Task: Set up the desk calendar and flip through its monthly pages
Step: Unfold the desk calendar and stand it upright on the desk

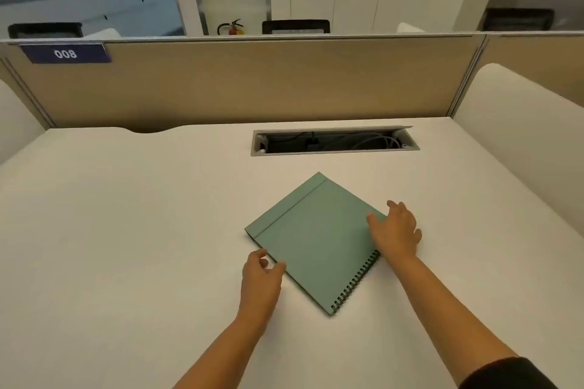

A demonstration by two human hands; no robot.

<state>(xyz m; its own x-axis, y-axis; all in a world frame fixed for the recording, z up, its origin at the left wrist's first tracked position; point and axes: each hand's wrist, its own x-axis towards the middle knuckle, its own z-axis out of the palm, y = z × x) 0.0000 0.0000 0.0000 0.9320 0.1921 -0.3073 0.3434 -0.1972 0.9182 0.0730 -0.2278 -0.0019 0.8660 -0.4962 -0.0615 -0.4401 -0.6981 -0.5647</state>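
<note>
The green desk calendar (311, 240) lies flat and closed on the white desk (126, 215), with the left hand (260, 275) open, fingers curled at its near edge, and the right hand (395, 229) open, resting on its right corner.

Soft, even overhead light is filling the scene, bright enough, with the white worktop (126, 230) showing no glare and only faint shadows lying under the hands. Wide-angle distortion is bowing the partition (252, 82) and edges, and the background is looking slightly soft and compressed.
</note>
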